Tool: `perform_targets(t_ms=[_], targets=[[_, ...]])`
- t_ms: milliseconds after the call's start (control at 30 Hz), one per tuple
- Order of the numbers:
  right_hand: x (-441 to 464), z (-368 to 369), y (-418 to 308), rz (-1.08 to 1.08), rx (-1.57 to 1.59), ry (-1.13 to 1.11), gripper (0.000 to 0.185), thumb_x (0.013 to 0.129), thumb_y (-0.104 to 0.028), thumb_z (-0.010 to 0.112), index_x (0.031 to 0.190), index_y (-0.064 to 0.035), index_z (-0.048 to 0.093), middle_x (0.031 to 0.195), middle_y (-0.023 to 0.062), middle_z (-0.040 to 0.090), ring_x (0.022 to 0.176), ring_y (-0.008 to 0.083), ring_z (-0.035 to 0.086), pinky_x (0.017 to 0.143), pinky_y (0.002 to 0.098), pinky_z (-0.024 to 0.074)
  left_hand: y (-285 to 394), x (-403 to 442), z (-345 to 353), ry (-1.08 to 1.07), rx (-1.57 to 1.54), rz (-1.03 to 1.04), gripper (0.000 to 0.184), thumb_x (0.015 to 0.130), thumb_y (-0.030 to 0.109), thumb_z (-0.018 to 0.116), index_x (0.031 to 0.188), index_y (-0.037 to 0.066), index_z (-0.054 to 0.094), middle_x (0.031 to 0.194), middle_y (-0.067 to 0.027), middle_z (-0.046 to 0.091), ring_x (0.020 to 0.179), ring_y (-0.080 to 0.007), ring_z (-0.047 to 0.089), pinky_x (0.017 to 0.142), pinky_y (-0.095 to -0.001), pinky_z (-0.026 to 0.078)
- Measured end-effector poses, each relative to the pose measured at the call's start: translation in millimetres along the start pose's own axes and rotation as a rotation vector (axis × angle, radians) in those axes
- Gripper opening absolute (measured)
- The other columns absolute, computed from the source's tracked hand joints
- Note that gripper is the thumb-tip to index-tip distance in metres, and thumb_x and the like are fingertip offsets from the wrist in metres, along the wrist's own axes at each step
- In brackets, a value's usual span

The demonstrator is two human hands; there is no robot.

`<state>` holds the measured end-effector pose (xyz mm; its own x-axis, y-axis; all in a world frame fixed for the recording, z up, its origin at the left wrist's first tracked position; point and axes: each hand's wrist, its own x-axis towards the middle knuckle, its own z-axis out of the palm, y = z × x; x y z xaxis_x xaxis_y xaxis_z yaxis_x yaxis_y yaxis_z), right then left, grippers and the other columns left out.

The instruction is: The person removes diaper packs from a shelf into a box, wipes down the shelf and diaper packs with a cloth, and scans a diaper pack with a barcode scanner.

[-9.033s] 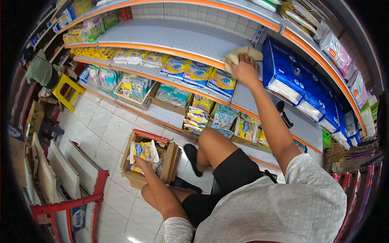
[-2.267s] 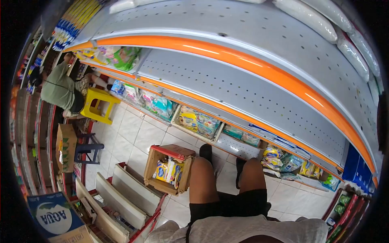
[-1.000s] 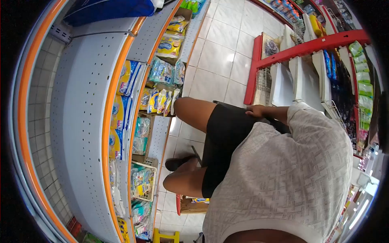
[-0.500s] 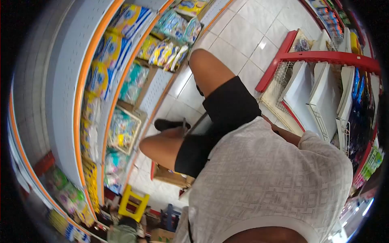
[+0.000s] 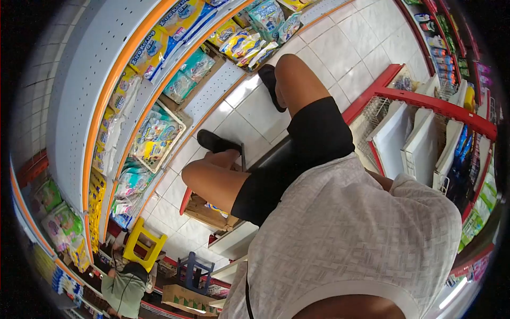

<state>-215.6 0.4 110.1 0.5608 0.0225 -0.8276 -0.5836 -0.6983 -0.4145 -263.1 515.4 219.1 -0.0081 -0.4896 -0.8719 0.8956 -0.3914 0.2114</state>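
White tiled floor [image 5: 255, 122] separates grey perforated metal shelving with orange edging [image 5: 69, 122], left, from a red-framed rack with white panels [image 5: 393, 135], right. Neither the left hand nor the right hand is visible; finger opening and grip cannot be told. Part of the right forearm [image 5: 380, 181] shows near the rack. Left of the torso, an open brown cardboard box [image 5: 196, 211] sits partly behind the nearer thigh, a yellow-and-blue soft packet [image 5: 217, 210] inside. Judgement: careful handling calls for a steady seat, fingers in sight before contact, and packets supported underneath.
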Motion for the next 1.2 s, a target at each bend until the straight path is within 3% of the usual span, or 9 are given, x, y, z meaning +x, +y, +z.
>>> perform_targets(t_ms=[467, 567, 633, 733, 867, 967, 1033, 1067, 1200], targets=[[-30, 4, 82, -0.257, 0.010, 0.368, 0.044, 0.072, -0.019, 0.064, 0.109, 0.0009, 0.052, 0.099, 0.0224, 0.057, 0.097, 0.0352, 0.054, 0.084, 0.0384, 0.0415, -58, 39, 60, -0.009, -0.070, 0.189, 0.045, 0.075, 0.019, 0.066, 0.115, 0.003, 0.054, 0.110, -0.0019, 0.058, 0.100, -0.0132, 0.051, 0.091, -0.0295, 0.038], [-20, -7, 103, -0.010, 0.299, 0.158, 0.040, 0.071, -0.015, 0.063, 0.106, 0.0019, 0.054, 0.099, 0.0204, 0.058, 0.091, 0.0320, 0.057, 0.080, 0.0360, 0.0436, -63, 51, 77, 0.002, -0.079, 0.278, 0.046, 0.074, 0.019, 0.067, 0.115, 0.003, 0.054, 0.110, -0.0017, 0.059, 0.100, -0.0129, 0.051, 0.091, -0.0293, 0.038], [-16, -44, 47, -0.233, -0.214, 0.068, 0.033, 0.070, -0.009, 0.062, 0.101, 0.0005, 0.057, 0.095, 0.0182, 0.060, 0.083, 0.0302, 0.059, 0.073, 0.0359, 0.0452, -66, 59, 87, 0.019, -0.094, 0.347, 0.046, 0.074, 0.019, 0.067, 0.115, 0.003, 0.054, 0.110, -0.0016, 0.059, 0.100, -0.0128, 0.051, 0.091, -0.0292, 0.038], [1, -95, -38, -0.451, -0.287, 0.462, 0.020, 0.069, -0.004, 0.062, 0.089, -0.0019, 0.057, 0.082, 0.0159, 0.058, 0.075, 0.0287, 0.059, 0.068, 0.0354, 0.0456, -67, 71, 99, 0.040, -0.119, 0.462, 0.046, 0.074, 0.019, 0.068, 0.115, 0.004, 0.054, 0.110, -0.0014, 0.059, 0.100, -0.0126, 0.051, 0.091, -0.0291, 0.038], [-17, -130, -153, -0.729, -0.064, 0.583, 0.014, 0.073, -0.005, 0.064, 0.083, -0.0019, 0.055, 0.081, 0.0107, 0.055, 0.075, 0.0213, 0.055, 0.069, 0.0309, 0.0445, -64, 78, 104, 0.141, -0.084, 0.591, 0.047, 0.073, 0.018, 0.068, 0.115, 0.004, 0.054, 0.110, -0.0011, 0.059, 0.101, -0.0123, 0.051, 0.092, -0.0288, 0.038], [-10, -107, -201, -1.139, -0.077, 0.299, 0.007, 0.076, -0.003, 0.061, 0.081, -0.0004, 0.057, 0.079, 0.0059, 0.057, 0.075, 0.0190, 0.056, 0.070, 0.0303, 0.0447, -42, 76, 104, 0.348, -0.009, 0.575, 0.038, 0.070, 0.016, 0.070, 0.104, 0.003, 0.061, 0.098, -0.0017, 0.064, 0.101, -0.0105, 0.050, 0.091, -0.0283, 0.038], [5, -69, -213, -1.007, -0.166, -0.111, 0.010, 0.071, 0.000, 0.061, 0.080, -0.0015, 0.060, 0.084, 0.0080, 0.059, 0.082, 0.0233, 0.059, 0.074, 0.0332, 0.0464, -26, 66, 112, 0.459, 0.257, 0.417, 0.029, 0.069, 0.013, 0.069, 0.096, 0.003, 0.065, 0.089, -0.0029, 0.066, 0.095, -0.0095, 0.052, 0.088, -0.0277, 0.040], [23, -46, -207, -1.185, -0.455, -0.041, 0.013, 0.069, -0.003, 0.057, 0.081, -0.0053, 0.063, 0.085, 0.0097, 0.060, 0.081, 0.0272, 0.059, 0.072, 0.0349, 0.0475, -22, 64, 115, 0.499, 0.351, 0.364, 0.026, 0.069, 0.012, 0.069, 0.093, 0.003, 0.066, 0.086, -0.0032, 0.067, 0.094, -0.0091, 0.053, 0.087, -0.0275, 0.041], [51, 49, -189, -1.034, -1.030, -0.198, 0.016, 0.070, -0.017, 0.054, 0.072, -0.0098, 0.067, 0.079, 0.0154, 0.064, 0.074, 0.0311, 0.063, 0.065, 0.0439, 0.0500, -43, 66, 118, 0.422, 0.014, 0.467, 0.020, 0.074, 0.003, 0.061, 0.093, 0.004, 0.067, 0.087, 0.0004, 0.066, 0.083, -0.0081, 0.056, 0.079, -0.0262, 0.045]])
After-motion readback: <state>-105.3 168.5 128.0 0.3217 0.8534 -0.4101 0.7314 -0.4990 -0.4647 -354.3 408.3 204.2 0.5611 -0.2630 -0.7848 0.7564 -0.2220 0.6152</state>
